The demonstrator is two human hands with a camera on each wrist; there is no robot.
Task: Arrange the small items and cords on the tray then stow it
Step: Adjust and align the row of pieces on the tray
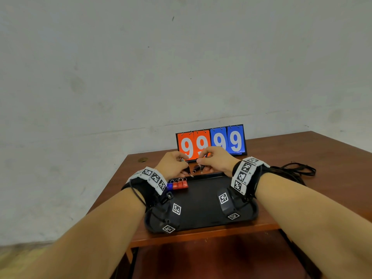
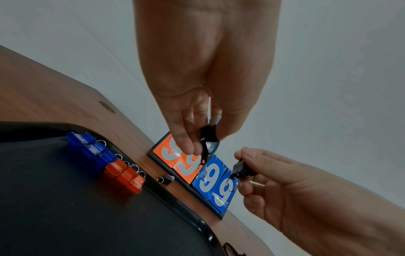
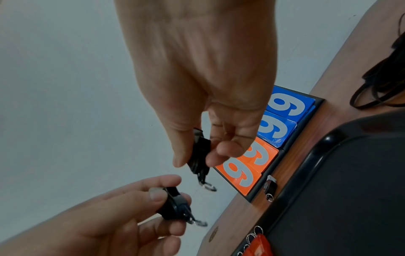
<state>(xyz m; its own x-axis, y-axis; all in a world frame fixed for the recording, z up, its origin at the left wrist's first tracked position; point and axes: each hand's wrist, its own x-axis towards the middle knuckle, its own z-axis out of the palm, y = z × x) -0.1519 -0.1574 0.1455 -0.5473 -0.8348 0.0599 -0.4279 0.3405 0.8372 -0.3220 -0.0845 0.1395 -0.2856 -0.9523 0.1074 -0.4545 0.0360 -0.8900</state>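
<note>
Both hands are raised just above the far rim of the black tray (image 1: 201,198), each pinching a small black whistle. In the left wrist view, the left hand (image 2: 197,83) hangs fingers-down and nips its black whistle (image 2: 209,136) between thumb and fingertips, a small metal clasp dangling below it. Close beside it, the right hand (image 3: 208,78) likewise pinches a second black whistle (image 3: 199,154) between thumb and forefinger, its own clasp hanging free underneath. The two hands are near each other but not touching. A third black whistle (image 3: 270,186) with a ring lies on the table (image 1: 302,150) in the narrow strip between the tray's far rim and the flip scoreboard (image 1: 211,142), which stands upright showing 99 in orange and 99 in blue. The tray lies flat on the brown wooden table, close to its near edge. Along the tray's far left corner, a row of blue whistles (image 2: 87,147) and red whistles (image 2: 124,175) sits side by side, touching, their metal rings pointing toward the rim. To the right of the tray, well apart from the whistles, a loose bundle of black cords (image 1: 291,171) lies on the table.
</note>
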